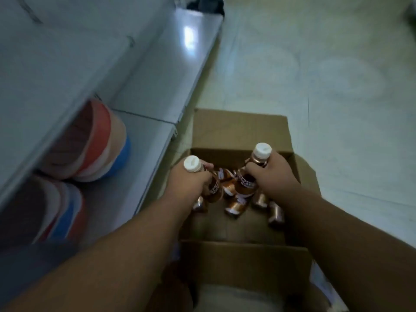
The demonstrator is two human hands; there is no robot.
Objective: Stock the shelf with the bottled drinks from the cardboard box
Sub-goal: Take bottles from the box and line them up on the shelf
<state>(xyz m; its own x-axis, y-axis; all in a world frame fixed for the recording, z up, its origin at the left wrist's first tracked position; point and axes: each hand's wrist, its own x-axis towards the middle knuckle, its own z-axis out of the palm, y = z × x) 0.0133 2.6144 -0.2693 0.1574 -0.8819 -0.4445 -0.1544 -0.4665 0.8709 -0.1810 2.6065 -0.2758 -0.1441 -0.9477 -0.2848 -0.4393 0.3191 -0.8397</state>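
Gripping glossy copper bottles point(246, 188), cardboard box point(240, 136).

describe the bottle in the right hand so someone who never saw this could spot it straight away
Start at the open cardboard box on the pale floor beside the grey shelf. Two hands reach into it; the right hand grips a brown bottle by its neck. Unlike the bottles lying loose in the box, it is upright with a white cap, and it sits farther from the shelf than the one in the left hand.

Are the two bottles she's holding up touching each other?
Apart. The head view shows the left bottle and right bottle with a gap between them showing bottles in the cardboard box.
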